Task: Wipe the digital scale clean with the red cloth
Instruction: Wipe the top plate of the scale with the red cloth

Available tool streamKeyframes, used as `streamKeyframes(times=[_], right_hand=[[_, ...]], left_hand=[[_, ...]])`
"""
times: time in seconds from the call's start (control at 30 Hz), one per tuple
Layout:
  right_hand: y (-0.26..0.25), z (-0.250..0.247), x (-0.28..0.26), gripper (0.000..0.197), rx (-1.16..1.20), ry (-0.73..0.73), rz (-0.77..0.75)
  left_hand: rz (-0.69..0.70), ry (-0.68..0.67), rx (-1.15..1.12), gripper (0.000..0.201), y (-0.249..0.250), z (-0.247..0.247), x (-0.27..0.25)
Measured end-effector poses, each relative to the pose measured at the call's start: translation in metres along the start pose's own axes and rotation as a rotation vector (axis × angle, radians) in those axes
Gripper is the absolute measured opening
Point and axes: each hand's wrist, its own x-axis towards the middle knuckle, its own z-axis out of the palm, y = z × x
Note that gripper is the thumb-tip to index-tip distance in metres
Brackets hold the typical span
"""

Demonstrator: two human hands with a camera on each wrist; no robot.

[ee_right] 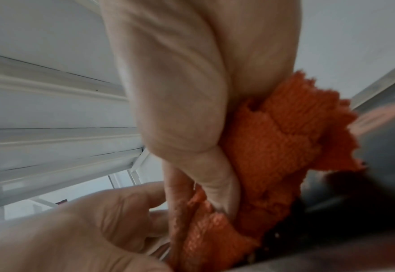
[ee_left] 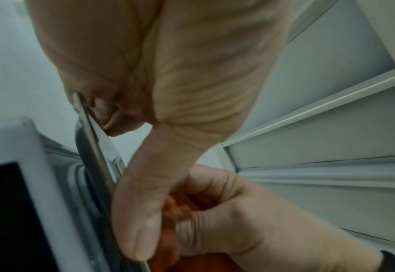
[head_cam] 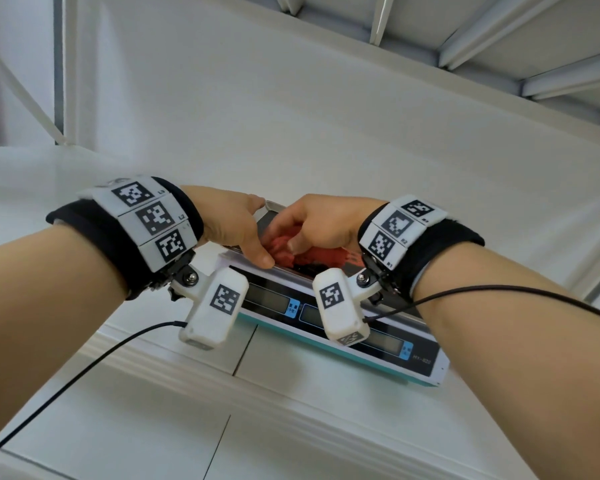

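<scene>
The digital scale (head_cam: 388, 344) sits on a white ledge with its dark display panel facing me and its steel pan (head_cam: 265, 223) on top. My left hand (head_cam: 232, 223) grips the pan's left edge, thumb on the near rim. In the left wrist view its fingers (ee_left: 112, 114) curl over the thin steel pan edge (ee_left: 91, 147). My right hand (head_cam: 323, 220) holds the bunched red cloth (head_cam: 319, 256) down on the pan, close beside the left thumb. In the right wrist view the right hand (ee_right: 180, 110) has its fingers wrapped round the cloth (ee_right: 273, 147) against the dark pan (ee_right: 378, 147).
The white ledge (head_cam: 153, 393) has panel seams and a raised lip in front of the scale. A white wall (head_cam: 291, 116) rises behind, with white frame beams (head_cam: 499, 36) at the upper right. Black cables (head_cam: 84, 372) trail from both wrist cameras.
</scene>
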Motion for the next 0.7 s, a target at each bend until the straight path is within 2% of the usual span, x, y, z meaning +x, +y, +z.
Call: streamKeyframes(times=[0.07, 0.17, 0.33, 0.47, 0.63, 0.7], right_hand=[[0.003, -0.003, -0.005, 0.04, -0.008, -0.018, -0.004], [0.007, -0.011, -0.013, 0.037, 0.024, -0.01, 0.032], [0.02, -0.011, -0.015, 0.033, 0.043, 0.129, 0.185], [0.022, -0.005, -0.011, 0.035, 0.036, 0.08, 0.196], [0.017, -0.012, -0.02, 0.04, 0.192, -0.063, 0.231], [0.018, -0.013, -0.022, 0.042, 0.215, -0.002, 0.256]], left_hand=[[-0.006, -0.007, 0.012, 0.104, 0.001, 0.0, 0.0], [0.009, -0.009, 0.003, 0.069, 0.002, 0.0, -0.001], [0.026, -0.006, 0.039, 0.068, 0.004, 0.001, -0.003], [0.015, 0.035, 0.092, 0.072, 0.009, 0.004, -0.005], [0.015, 0.038, 0.095, 0.077, 0.013, 0.005, -0.007], [0.012, 0.036, 0.08, 0.078, 0.011, 0.004, -0.006]])
